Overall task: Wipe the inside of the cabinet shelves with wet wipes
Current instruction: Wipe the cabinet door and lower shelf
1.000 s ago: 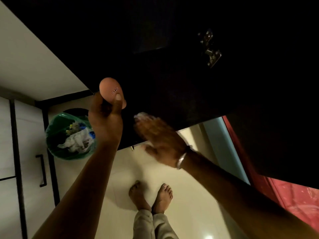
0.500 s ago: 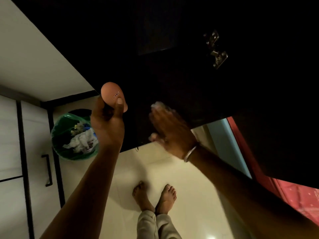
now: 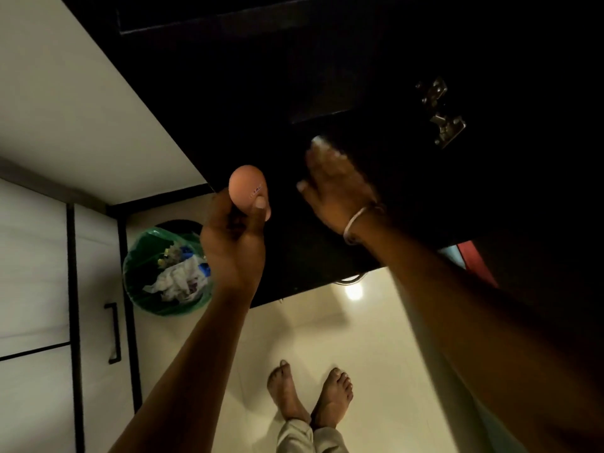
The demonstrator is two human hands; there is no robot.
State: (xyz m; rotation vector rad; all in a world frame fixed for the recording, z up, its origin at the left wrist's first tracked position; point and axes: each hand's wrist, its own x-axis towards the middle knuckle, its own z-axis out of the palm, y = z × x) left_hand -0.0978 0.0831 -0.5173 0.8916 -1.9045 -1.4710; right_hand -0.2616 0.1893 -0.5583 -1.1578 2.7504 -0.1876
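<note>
Head view shows the right hand, fingers flat, pressing a wet wipe on the dark shelf toward upper right, while the left hand grips an egg clear, lower left of the wipe.

Only one marking visible: a small printed stamp on the brown egg, centre of the frame, on its lower right side just above the thumb of the left hand gripping it. Characters too small and blurred to read. No other text, label, brand or number legible anywhere in the frame.
</note>
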